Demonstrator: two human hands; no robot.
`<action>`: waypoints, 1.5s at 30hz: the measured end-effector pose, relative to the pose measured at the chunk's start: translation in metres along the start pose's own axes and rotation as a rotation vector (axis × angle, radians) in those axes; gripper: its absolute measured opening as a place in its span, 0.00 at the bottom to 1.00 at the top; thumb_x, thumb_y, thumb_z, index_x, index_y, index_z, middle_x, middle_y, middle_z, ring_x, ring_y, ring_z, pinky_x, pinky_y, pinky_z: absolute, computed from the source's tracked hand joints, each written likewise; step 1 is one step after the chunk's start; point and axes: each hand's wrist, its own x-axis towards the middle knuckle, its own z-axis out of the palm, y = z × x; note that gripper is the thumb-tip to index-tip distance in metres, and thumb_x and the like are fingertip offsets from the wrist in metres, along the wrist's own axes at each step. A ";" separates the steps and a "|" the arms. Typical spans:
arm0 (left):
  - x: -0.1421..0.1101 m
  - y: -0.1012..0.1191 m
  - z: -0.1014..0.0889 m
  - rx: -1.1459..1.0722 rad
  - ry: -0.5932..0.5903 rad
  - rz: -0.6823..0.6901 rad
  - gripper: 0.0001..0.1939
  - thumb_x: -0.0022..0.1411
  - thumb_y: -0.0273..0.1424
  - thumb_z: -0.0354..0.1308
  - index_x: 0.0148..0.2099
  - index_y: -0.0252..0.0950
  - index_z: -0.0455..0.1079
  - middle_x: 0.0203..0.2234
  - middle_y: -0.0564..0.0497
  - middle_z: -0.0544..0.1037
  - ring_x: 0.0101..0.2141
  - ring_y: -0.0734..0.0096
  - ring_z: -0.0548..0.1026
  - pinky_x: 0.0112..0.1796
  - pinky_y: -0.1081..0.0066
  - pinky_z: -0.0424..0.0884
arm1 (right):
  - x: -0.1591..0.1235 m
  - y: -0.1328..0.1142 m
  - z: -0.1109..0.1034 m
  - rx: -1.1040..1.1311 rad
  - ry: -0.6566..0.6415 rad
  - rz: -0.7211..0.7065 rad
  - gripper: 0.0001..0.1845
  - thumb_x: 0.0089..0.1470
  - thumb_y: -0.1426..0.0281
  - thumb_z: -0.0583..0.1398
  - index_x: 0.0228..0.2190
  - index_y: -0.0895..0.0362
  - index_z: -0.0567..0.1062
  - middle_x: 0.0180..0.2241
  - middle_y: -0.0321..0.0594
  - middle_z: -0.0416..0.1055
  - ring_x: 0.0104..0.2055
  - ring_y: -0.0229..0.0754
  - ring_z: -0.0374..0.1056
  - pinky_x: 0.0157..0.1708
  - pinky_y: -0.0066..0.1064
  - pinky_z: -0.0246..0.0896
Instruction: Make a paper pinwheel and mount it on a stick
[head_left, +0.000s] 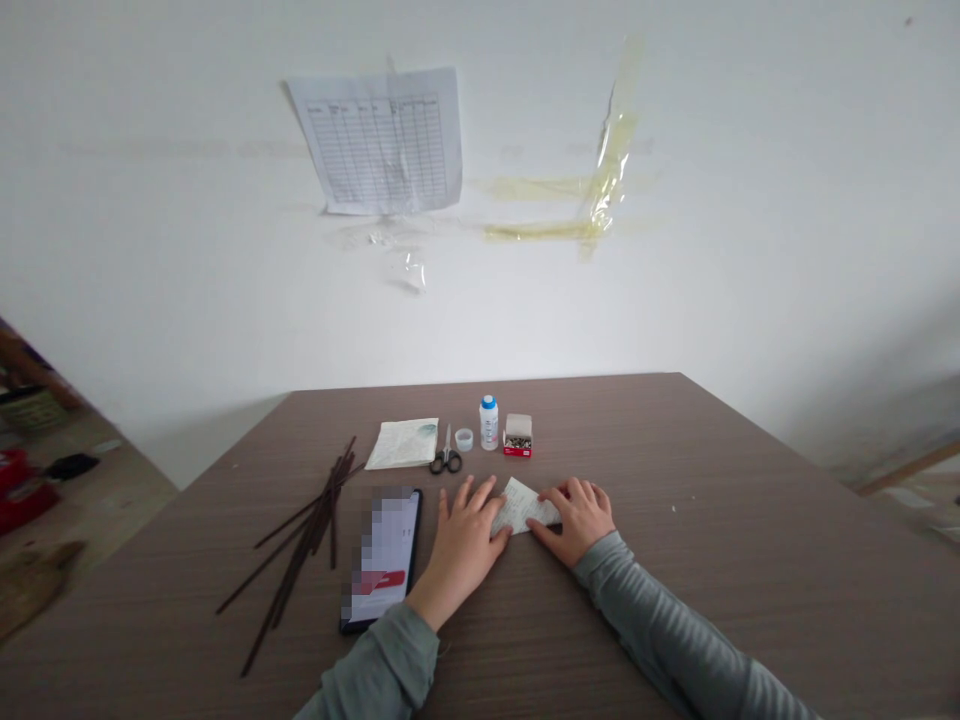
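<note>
Head view: bare left hand and right hand on a folded white paper triangle.
Left-hand fingers lie spread, thumb against the paper's lower edge; right-hand fingers curve over its right end; cannot tell if either hand truly grips. Paper sits between the hands on the brown wood-grain tabletop. Nearby: black smartphone, thin dark sticks, black-handled steel scissors, white blue-capped bottle. Risk: light pressure could let the fold spring open; a sideways slip could knock the scissors.
</note>
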 end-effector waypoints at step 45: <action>0.003 -0.011 0.007 -0.009 0.001 -0.010 0.24 0.86 0.34 0.70 0.77 0.51 0.87 0.89 0.41 0.76 0.90 0.28 0.67 0.86 0.15 0.60 | -0.015 0.072 -0.022 0.026 -0.075 0.332 0.31 0.73 0.52 0.67 0.71 0.42 0.89 0.74 0.51 0.78 0.81 0.70 0.72 0.81 0.64 0.68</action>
